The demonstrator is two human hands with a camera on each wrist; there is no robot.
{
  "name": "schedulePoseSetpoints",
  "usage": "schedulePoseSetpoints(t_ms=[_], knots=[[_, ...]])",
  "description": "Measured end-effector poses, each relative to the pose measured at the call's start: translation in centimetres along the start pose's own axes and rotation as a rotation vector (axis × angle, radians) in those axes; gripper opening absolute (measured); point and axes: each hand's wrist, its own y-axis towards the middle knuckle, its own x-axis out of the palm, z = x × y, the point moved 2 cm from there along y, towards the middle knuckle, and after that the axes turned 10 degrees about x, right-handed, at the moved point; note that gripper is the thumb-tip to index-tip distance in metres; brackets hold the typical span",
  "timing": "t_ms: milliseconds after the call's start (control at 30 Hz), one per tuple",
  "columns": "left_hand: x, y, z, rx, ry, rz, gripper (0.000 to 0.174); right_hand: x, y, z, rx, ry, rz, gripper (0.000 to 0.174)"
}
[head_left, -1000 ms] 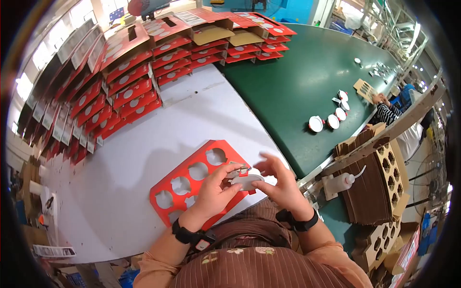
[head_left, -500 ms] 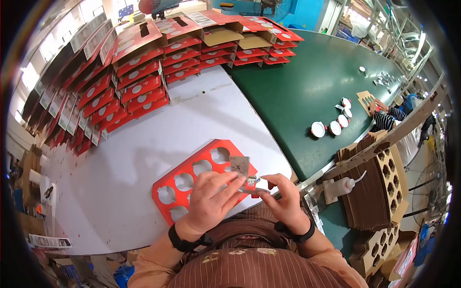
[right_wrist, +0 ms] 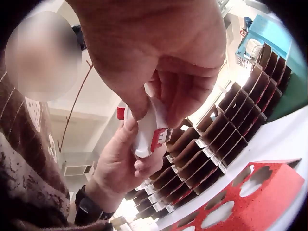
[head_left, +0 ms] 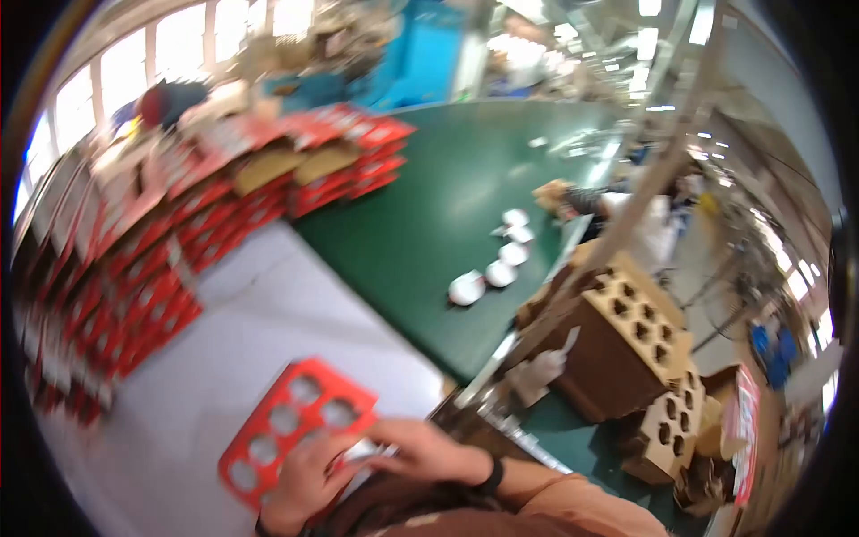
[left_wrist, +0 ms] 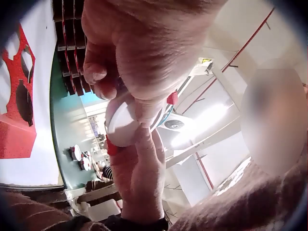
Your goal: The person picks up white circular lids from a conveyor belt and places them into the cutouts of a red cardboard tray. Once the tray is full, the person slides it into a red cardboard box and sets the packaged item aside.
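Note:
Both hands meet over the near edge of the red card tray with round holes (head_left: 284,418). Between them is a round white piece with red tabs (right_wrist: 146,132). The left hand (head_left: 309,474) pinches it with thumb and fingers from the left, and the right hand (head_left: 428,455) pinches it from the right. In the left wrist view the white disc (left_wrist: 123,122) shows between the left hand (left_wrist: 144,53) above and the right hand (left_wrist: 142,180) below. The head view is blurred, and the hands hide much of the piece there.
Stacked red cartons (head_left: 134,304) stand along the left and back of the white table (head_left: 344,336). Several white round pieces (head_left: 466,288) lie on the green surface (head_left: 403,242). To the right are a white bottle (head_left: 542,365) and brown card trays (head_left: 626,336). Another person's striped sleeve (head_left: 586,200) shows behind.
The head view has swung right and up, so the table and cartons appear further left. The flat grey card seen at the left fingers is no longer visible. Both hands remain on the white piece.

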Motion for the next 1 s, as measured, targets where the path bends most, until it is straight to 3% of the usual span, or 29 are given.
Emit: schedulePoseSetpoints(t_ms=[33,133,167,233,300,400,500,600,733,867,933,967,1000], knots=[[0.1,-0.3,-0.2,-0.099,-0.039,-0.024,0.034,0.2,0.0,0.6,0.066,0.043,-0.075,0.034],[1.4,-1.4,-1.1,-0.098,-0.189,0.081,0.034,-0.1,0.3,1.4,0.204,0.301,-0.183,0.036],[1.5,-2.0,-1.4,-0.159,-0.263,0.031,0.042,-0.3,0.5,1.5,0.193,0.296,-0.169,0.036],[1.7,-2.5,-1.6,-0.218,-0.332,-0.021,0.049,-0.2,0.7,2.0,0.387,0.488,-0.273,0.039],[2.4,-2.7,-2.3,-0.256,-0.576,0.028,0.069,0.2,0.9,2.7,0.395,0.540,-0.298,0.038],[2.7,-2.4,-1.9,-0.326,-0.747,0.079,0.076,0.9,1.0,3.9,0.423,0.710,-0.365,0.029],[3.5,-4.3,-4.8,-0.288,-0.629,-0.024,0.085,1.5,0.8,4.5,0.371,0.759,-0.373,0.020],[4.4,-5.3,-6.2,-0.287,-0.614,-0.041,0.095,1.5,0.7,4.2,0.450,0.857,-0.450,0.014],[3.8,-5.3,-6.2,-0.409,-0.703,-0.124,0.100,2.3,0.3,4.7,0.439,0.874,-0.434,0.013],[4.1,-5.7,-6.5,-0.366,-0.750,-0.093,0.102,2.5,0.1,4.5,0.381,0.856,-0.424,0.014],[3.9,-5.4,-5.5,-0.343,-0.870,-0.051,0.086,3.0,0.0,4.8,0.329,0.847,-0.402,0.015],[4.0,-5.1,-5.2,-0.343,-0.869,-0.050,0.086,3.6,-0.1,5.5,0.368,0.932,-0.416,0.015],[3.9,-4.6,-4.7,-0.240,-0.747,-0.040,0.073,3.9,-0.1,5.6,0.408,1.019,-0.428,0.015]])
